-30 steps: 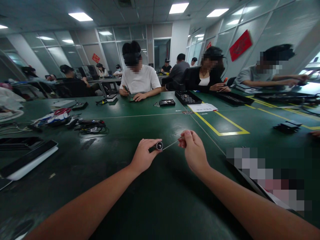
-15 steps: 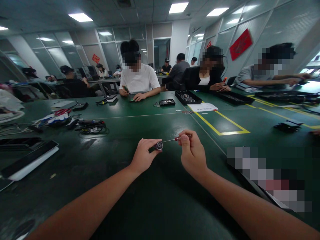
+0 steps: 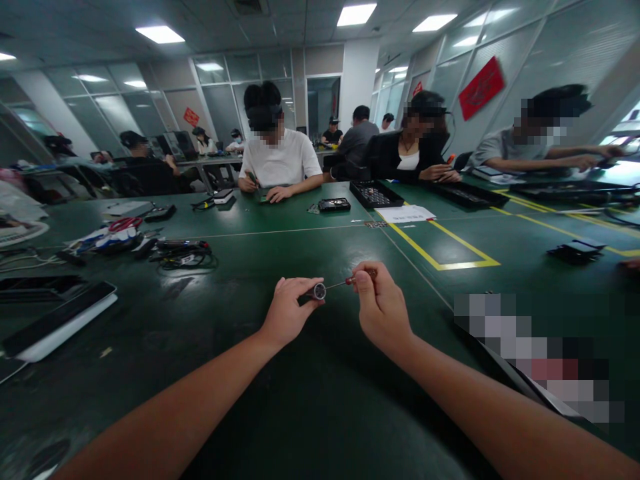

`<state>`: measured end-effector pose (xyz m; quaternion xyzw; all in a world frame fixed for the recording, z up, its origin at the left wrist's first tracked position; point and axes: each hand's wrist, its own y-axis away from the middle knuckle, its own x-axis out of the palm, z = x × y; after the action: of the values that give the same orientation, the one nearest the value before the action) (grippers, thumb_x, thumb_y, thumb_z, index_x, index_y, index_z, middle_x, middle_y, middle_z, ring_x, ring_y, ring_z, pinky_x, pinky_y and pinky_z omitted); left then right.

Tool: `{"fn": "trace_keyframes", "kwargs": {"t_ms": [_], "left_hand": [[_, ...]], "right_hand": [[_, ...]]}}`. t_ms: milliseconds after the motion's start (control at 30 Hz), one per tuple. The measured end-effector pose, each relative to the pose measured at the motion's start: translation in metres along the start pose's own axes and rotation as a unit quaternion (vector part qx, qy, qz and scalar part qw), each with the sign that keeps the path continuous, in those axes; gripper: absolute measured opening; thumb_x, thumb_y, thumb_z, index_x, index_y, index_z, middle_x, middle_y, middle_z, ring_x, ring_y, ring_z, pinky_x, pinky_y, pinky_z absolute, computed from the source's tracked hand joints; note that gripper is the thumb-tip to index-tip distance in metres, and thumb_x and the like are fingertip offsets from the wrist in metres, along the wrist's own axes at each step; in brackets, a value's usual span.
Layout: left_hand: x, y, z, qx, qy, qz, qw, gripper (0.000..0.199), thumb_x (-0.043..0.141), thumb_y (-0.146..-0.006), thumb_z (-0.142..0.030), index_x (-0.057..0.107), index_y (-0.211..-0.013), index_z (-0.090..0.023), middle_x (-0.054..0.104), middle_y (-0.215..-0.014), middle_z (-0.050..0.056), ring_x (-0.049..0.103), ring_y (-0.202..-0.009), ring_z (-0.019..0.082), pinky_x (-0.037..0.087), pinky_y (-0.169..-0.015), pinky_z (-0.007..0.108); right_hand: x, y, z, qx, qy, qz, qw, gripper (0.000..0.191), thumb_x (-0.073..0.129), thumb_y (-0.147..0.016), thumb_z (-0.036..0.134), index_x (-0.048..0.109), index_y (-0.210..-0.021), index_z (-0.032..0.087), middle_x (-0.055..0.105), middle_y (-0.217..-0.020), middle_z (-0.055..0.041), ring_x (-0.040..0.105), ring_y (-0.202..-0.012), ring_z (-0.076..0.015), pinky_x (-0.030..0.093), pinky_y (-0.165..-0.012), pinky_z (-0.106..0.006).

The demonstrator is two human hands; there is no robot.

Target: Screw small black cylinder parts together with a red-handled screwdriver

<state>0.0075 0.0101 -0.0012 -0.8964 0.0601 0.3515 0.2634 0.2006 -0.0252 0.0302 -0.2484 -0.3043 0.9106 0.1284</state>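
Between its thumb and fingers, my left hand (image 3: 289,310) grips a small dark cylinder (image 3: 319,291) whose round metallic end faces me. My right hand (image 3: 379,300) is closed around the reddish handle of a thin screwdriver (image 3: 336,285). The screwdriver's shaft points left, its tip at the cylinder's right side; whether the tip touches is too small to tell. Both hands are held over the green table (image 3: 320,413).
Left are a black-and-white device (image 3: 63,323), a bundle of black cables (image 3: 184,255) and gloves. Ahead lie a black tray (image 3: 376,195), white paper (image 3: 406,213) and a black box (image 3: 334,205). A black part (image 3: 577,251) is at right. People sit across the table.
My right hand has moved slightly left with the screwdriver, bringing its handle closer to the cylinder. The cylinder's end face looks slightly turned. My left hand has hardly moved.
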Motion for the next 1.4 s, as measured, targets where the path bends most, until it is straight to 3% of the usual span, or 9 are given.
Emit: {"fn": "trace_keyframes", "kwargs": {"t_ms": [233,500,667,900,1133,1300,1400], "left_hand": [[0.0006,0.0006,-0.0008,-0.002,-0.004,0.005,1.000,0.037,0.074,-0.085,-0.023,0.067,-0.120,-0.033,0.069,-0.121,0.003,0.059,-0.117,0.026,0.025,-0.114,0.058],[0.0021,-0.0004,0.0027,0.006,0.002,0.005,1.000,0.037,0.075,-0.085,-0.028,0.067,-0.121,-0.033,0.069,-0.119,0.004,0.060,-0.115,0.027,0.027,-0.113,0.058],[0.0023,0.0001,0.0042,0.003,-0.003,0.005,1.000,0.037,0.073,-0.086,-0.025,0.066,-0.122,-0.034,0.069,-0.120,0.004,0.059,-0.116,0.027,0.026,-0.114,0.059],[0.0022,0.0008,0.0027,0.000,0.004,0.008,1.000,0.038,0.073,-0.086,-0.026,0.065,-0.122,-0.035,0.068,-0.123,0.001,0.058,-0.119,0.025,0.019,-0.117,0.061],[0.0012,-0.0009,0.0035,0.003,0.022,0.008,1.000,0.038,0.075,-0.085,-0.023,0.066,-0.121,-0.032,0.069,-0.122,0.003,0.059,-0.117,0.025,0.031,-0.112,0.055],[0.0023,-0.0003,0.0044,0.016,0.021,0.018,0.999,0.037,0.075,-0.085,-0.024,0.067,-0.120,-0.033,0.069,-0.121,0.002,0.060,-0.116,0.026,0.031,-0.111,0.056],[0.0031,-0.0006,0.0063,0.018,0.029,0.013,0.999,0.037,0.076,-0.084,-0.021,0.068,-0.119,-0.031,0.070,-0.120,0.002,0.061,-0.114,0.025,0.038,-0.107,0.051]], "right_hand": [[0.0013,-0.0006,0.0002,-0.030,0.011,0.030,0.999,0.017,0.041,-0.102,0.032,0.054,-0.097,0.023,0.061,-0.076,-0.0001,0.058,-0.064,-0.0161,0.043,-0.062,-0.029],[-0.0011,0.0005,0.0060,-0.170,0.089,0.045,0.980,0.011,0.046,-0.097,0.023,0.056,-0.095,0.022,0.064,-0.080,-0.0050,0.059,-0.072,-0.0203,0.046,-0.070,-0.035],[-0.0023,0.0009,0.0079,-0.128,0.060,0.017,0.990,0.014,0.043,-0.099,0.026,0.055,-0.094,0.023,0.064,-0.080,-0.0038,0.060,-0.072,-0.0196,0.046,-0.069,-0.034],[-0.0008,-0.0006,0.0046,-0.077,0.033,0.033,0.996,0.015,0.043,-0.101,0.030,0.055,-0.095,0.023,0.064,-0.080,-0.0027,0.061,-0.070,-0.0179,0.045,-0.066,-0.031],[-0.0017,-0.0019,-0.0006,-0.022,-0.013,0.055,0.998,0.018,0.042,-0.102,0.033,0.056,-0.104,0.022,0.066,-0.082,-0.0018,0.062,-0.070,-0.0169,0.044,-0.065,-0.029],[-0.0030,-0.0031,0.0006,-0.001,-0.013,0.041,0.999,0.031,0.043,-0.102,0.040,0.062,-0.087,0.022,0.062,-0.068,0.0009,0.057,-0.060,-0.0150,0.039,-0.059,-0.028],[-0.0027,-0.0023,0.0007,-0.010,-0.006,0.032,0.999,0.026,0.042,-0.102,0.035,0.062,-0.094,0.021,0.066,-0.075,-0.0006,0.059,-0.063,-0.0153,0.041,-0.062,-0.028]]}}
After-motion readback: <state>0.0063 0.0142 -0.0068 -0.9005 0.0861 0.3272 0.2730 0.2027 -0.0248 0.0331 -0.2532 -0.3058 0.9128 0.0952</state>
